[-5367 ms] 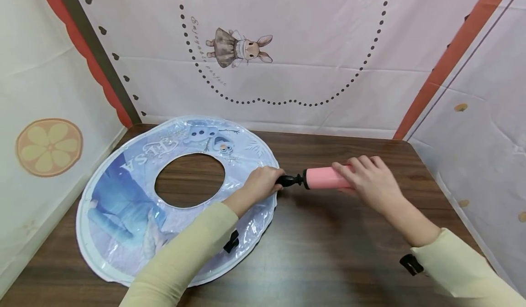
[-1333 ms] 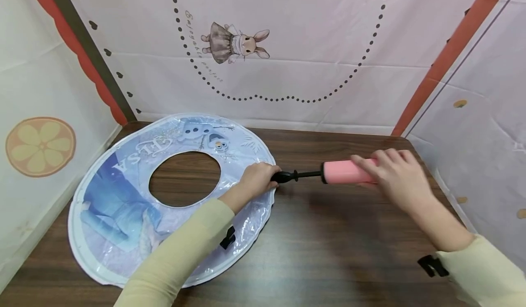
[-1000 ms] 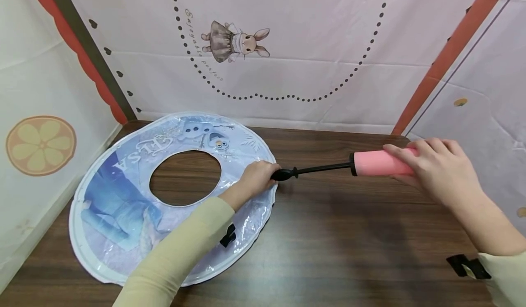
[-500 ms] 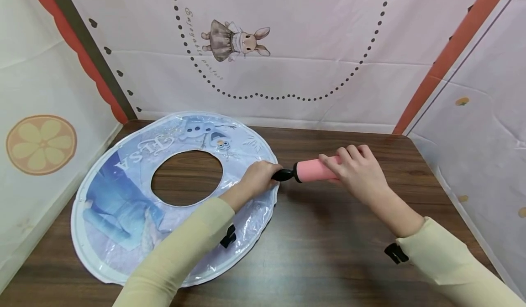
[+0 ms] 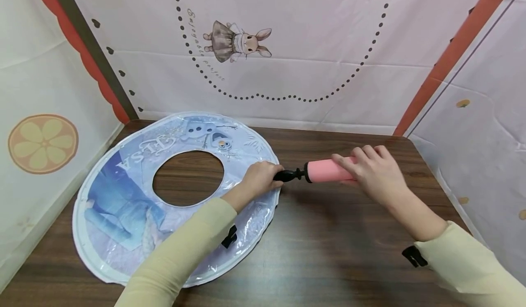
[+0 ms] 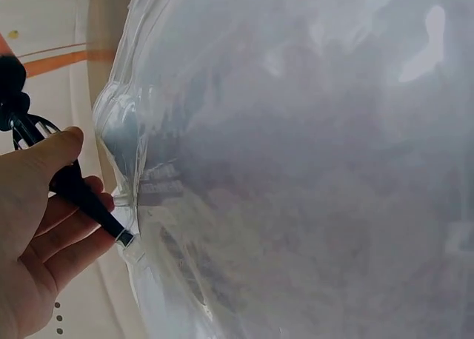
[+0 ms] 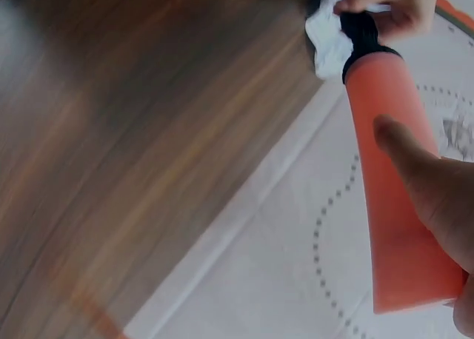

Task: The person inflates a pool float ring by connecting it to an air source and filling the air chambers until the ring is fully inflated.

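A swim ring [image 5: 256, 215] with blue and lilac cartoon prints lies on the left of the table, looking plump in the left wrist view. At its right edge my left hand [image 5: 259, 179] grips the black end of a hand air pump [image 5: 328, 170]. Close up, the pump's tapered black nozzle [image 6: 92, 202] points into the ring's edge, its tip right at the clear valve [image 6: 127, 239]. My right hand [image 5: 376, 172] is wrapped round the pink barrel, thumb along its side. A short stretch of black rod shows between nozzle piece and barrel.
The brown wooden table [image 5: 320, 257] runs under both arms. Pale printed cloth walls [image 5: 312, 56] stand at the back and both sides. Black straps [image 5: 414, 256] hang at the sleeves.
My right hand drew the barrel far right, pushed it back left against the nozzle piece, and has now slid it slightly right again. My left hand and the ring stay nearly in place.
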Action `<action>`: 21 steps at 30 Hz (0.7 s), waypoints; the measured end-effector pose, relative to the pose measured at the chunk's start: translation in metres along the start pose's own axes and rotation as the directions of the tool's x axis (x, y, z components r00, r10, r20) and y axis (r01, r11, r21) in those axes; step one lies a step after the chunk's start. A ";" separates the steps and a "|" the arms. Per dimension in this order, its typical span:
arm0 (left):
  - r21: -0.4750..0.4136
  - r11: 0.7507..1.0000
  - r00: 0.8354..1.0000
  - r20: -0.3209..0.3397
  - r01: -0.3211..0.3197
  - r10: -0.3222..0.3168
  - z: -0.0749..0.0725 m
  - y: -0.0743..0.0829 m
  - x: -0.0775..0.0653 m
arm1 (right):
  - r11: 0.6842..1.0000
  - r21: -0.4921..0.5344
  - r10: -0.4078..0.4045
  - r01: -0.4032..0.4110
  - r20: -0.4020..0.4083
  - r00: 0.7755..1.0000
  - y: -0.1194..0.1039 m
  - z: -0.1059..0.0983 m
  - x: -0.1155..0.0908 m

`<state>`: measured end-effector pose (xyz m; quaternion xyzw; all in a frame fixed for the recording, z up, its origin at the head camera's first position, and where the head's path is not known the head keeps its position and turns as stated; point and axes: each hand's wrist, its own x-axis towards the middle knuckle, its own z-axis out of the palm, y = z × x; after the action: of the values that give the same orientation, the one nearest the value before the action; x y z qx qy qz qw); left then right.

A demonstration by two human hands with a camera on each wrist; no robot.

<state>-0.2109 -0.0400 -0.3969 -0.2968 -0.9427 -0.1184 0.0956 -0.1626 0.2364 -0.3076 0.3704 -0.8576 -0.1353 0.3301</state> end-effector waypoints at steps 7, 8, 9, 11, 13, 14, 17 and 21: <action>0.009 1.000 1.000 0.015 0.019 -0.019 -0.001 -0.001 0.000 | 0.998 0.014 0.064 -0.064 0.030 0.997 0.038 -0.031 -0.025; 0.018 0.999 0.999 0.015 0.028 -0.029 -0.001 -0.001 0.000 | 0.997 0.014 0.071 -0.071 0.027 0.997 0.044 -0.035 -0.027; 0.028 0.999 0.999 0.015 0.039 -0.040 -0.001 0.000 0.001 | 0.997 0.012 0.081 -0.081 0.035 0.996 0.047 -0.038 -0.029; 0.054 0.997 0.998 0.011 0.057 -0.058 0.000 0.002 0.002 | 0.997 0.012 0.079 -0.079 0.021 0.997 0.050 -0.040 -0.029; 0.077 0.995 0.998 0.011 0.066 -0.067 0.001 0.004 0.002 | 0.998 0.013 0.065 -0.065 -0.005 0.998 0.045 -0.035 -0.024; 0.086 0.994 0.998 0.014 0.065 -0.066 0.001 0.005 0.003 | 0.999 0.011 0.053 -0.052 -0.014 0.999 0.040 -0.031 -0.021; 0.086 0.995 0.998 0.023 0.057 -0.059 0.002 0.008 0.005 | 1.000 -0.002 0.018 -0.018 -0.055 0.998 0.020 -0.015 -0.007; 0.056 0.997 0.998 0.020 0.058 -0.059 0.003 0.009 0.007 | 0.999 -0.036 -0.006 0.002 -0.107 0.994 -0.004 0.004 0.011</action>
<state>-0.2113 -0.0288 -0.3963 -0.2674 -0.9550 -0.0917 0.0903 -0.1685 0.2263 -0.3070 0.3730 -0.8354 -0.1314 0.3818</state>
